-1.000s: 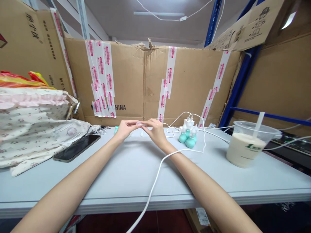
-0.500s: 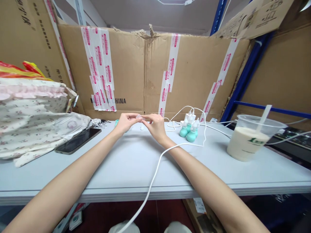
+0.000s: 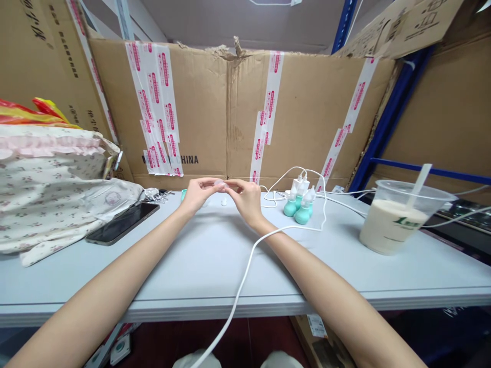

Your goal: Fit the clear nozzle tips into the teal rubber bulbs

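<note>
My left hand [image 3: 199, 194] and my right hand [image 3: 246, 198] meet above the far part of the grey table [image 3: 215, 255]. Between their fingertips they both pinch a small clear piece [image 3: 219, 183], mostly covered by the fingers. Just beneath, a small whitish piece [image 3: 224, 202] stands on the table. Behind my left hand a bit of a teal thing [image 3: 183, 194] peeks out; the rest is hidden. To the right of my right hand, several teal bulbs with clear pointed tips [image 3: 301, 214] stand in a cluster.
A white cable [image 3: 245, 278] runs over my right forearm toward a white charger [image 3: 301, 183]. A phone [image 3: 123, 223] and a floral cloth bag [image 3: 49, 189] lie left. A cup of milky drink [image 3: 393, 220] stands right. Taped cardboard [image 3: 207, 112] closes off the back.
Both hands stay together with the clear piece between their fingertips, which have shifted very slightly. The camera view has moved a little; the other things stay in place.
</note>
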A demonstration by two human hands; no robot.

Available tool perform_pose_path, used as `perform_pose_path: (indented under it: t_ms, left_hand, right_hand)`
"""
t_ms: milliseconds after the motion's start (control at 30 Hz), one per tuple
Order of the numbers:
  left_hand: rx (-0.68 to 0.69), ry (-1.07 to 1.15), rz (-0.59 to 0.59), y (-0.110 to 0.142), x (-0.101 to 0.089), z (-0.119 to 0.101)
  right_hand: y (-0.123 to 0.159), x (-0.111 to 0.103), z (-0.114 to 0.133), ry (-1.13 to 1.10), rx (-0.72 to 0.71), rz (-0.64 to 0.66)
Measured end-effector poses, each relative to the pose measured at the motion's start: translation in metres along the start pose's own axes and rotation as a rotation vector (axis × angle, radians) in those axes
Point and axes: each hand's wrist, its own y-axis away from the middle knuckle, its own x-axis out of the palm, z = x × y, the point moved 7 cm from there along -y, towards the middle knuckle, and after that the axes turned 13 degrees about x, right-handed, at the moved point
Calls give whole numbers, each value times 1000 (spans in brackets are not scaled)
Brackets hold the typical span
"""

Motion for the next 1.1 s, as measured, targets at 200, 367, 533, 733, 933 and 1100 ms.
perform_pose_path:
  t_ms: [200, 367, 533, 733, 933, 1100]
  left_hand:
    - [-118, 68, -16, 4, 2, 17]
    - [-144, 122, 5, 6, 4, 16]
    - [-153, 121, 104, 5, 6, 13]
    - [-252, 174, 38, 13, 9, 37]
    - [-283, 172, -51, 12, -4, 54]
    - [-416, 167, -150, 13, -19, 54]
  right_hand:
    - [2, 4, -6, -15, 17, 7]
    - [4, 4, 0, 135, -41, 15]
    - [7, 6, 7, 221, -89, 54]
    - [11, 13, 0, 298, -21, 82]
    - [4, 19, -14, 388, -36, 178]
    - [-13, 14, -59, 605, 194, 337]
